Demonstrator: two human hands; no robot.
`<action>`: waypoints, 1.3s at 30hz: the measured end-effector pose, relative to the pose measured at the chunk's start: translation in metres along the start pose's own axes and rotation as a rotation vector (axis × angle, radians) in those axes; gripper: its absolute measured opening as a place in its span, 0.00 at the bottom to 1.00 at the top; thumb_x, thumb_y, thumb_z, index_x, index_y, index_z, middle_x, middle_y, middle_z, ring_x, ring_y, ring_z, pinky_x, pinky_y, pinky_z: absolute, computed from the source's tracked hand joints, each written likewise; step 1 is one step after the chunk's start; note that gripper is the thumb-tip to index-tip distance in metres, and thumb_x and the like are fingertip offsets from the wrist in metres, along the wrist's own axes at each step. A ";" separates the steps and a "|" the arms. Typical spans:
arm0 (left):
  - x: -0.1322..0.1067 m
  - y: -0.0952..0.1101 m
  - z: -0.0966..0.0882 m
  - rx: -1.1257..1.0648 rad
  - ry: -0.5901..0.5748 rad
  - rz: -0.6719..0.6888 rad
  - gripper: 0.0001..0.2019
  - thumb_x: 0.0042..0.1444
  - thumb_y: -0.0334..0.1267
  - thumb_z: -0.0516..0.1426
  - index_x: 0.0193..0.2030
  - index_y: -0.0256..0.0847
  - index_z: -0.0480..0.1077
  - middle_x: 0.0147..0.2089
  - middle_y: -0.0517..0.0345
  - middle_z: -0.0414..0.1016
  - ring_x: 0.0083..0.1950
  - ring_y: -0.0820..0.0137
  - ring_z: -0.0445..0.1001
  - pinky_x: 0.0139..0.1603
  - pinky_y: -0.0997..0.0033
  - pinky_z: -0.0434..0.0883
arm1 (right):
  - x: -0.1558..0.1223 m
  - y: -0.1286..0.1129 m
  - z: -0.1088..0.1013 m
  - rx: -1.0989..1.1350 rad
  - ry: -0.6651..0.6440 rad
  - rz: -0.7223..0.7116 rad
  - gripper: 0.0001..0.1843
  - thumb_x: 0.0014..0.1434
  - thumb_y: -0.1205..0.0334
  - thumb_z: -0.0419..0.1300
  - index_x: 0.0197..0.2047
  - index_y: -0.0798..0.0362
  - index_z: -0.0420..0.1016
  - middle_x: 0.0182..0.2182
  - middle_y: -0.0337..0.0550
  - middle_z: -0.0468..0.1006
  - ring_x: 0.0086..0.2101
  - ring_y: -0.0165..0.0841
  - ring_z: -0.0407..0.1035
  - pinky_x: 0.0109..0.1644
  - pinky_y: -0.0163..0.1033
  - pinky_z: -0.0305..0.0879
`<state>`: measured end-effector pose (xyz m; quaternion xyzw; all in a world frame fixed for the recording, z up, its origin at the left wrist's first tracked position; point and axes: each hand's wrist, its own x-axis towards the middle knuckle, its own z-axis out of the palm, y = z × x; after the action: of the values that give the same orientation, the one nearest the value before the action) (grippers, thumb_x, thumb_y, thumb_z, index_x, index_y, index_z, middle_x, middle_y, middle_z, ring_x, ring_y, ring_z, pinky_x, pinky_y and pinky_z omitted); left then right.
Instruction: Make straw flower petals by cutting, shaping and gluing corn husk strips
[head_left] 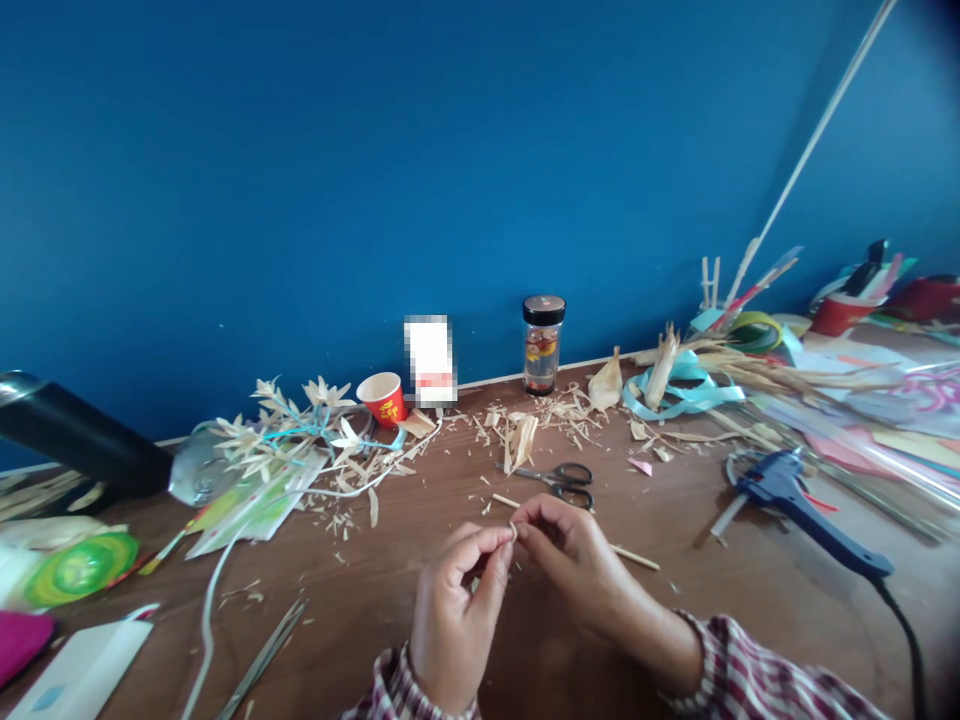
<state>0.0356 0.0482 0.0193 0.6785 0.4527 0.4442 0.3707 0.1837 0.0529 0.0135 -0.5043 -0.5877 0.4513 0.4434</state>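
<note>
Husk sliver [514, 529] pinched between fingertips of left hand [456, 605] and right hand [574, 560]; tiny, long axis seems near upright

A brown wooden table [360, 600] stands against a deep blue wall [375, 150], and along its far edge sit a red paper cup [384, 397], a white card [430, 360] and a black-lidded glass jar [543, 343]. Pale husk flowers [292, 420] lie to the left, while husk scraps [525, 430] litter the middle near black-handled scissors [559, 480]. Farther right lie a loose coil of light-blue ribbon [679, 392] and a blue glue gun [795, 500] with a black cord.
</note>
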 end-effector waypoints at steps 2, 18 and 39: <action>0.001 0.000 0.000 0.005 0.002 0.038 0.07 0.55 0.32 0.53 0.38 0.39 0.72 0.31 0.56 0.71 0.31 0.73 0.71 0.32 0.76 0.69 | 0.000 0.000 -0.001 0.001 -0.005 -0.001 0.09 0.58 0.60 0.54 0.31 0.56 0.69 0.24 0.36 0.66 0.26 0.26 0.57 0.28 0.31 0.53; -0.002 -0.009 -0.002 0.477 0.019 0.267 0.11 0.58 0.29 0.49 0.42 0.38 0.72 0.32 0.52 0.70 0.34 0.68 0.69 0.36 0.69 0.67 | 0.002 0.011 0.003 0.426 -0.139 0.136 0.16 0.53 0.54 0.60 0.39 0.58 0.73 0.27 0.39 0.72 0.23 0.23 0.60 0.25 0.29 0.57; 0.000 0.001 -0.001 0.025 0.079 -0.131 0.13 0.52 0.39 0.57 0.44 0.38 0.70 0.28 0.57 0.75 0.28 0.71 0.73 0.32 0.73 0.71 | 0.004 0.011 0.004 0.476 -0.161 0.156 0.17 0.54 0.50 0.58 0.35 0.57 0.70 0.23 0.35 0.67 0.22 0.22 0.57 0.26 0.29 0.53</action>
<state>0.0348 0.0483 0.0208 0.6341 0.5156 0.4397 0.3725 0.1818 0.0575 0.0023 -0.3920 -0.4580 0.6483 0.4651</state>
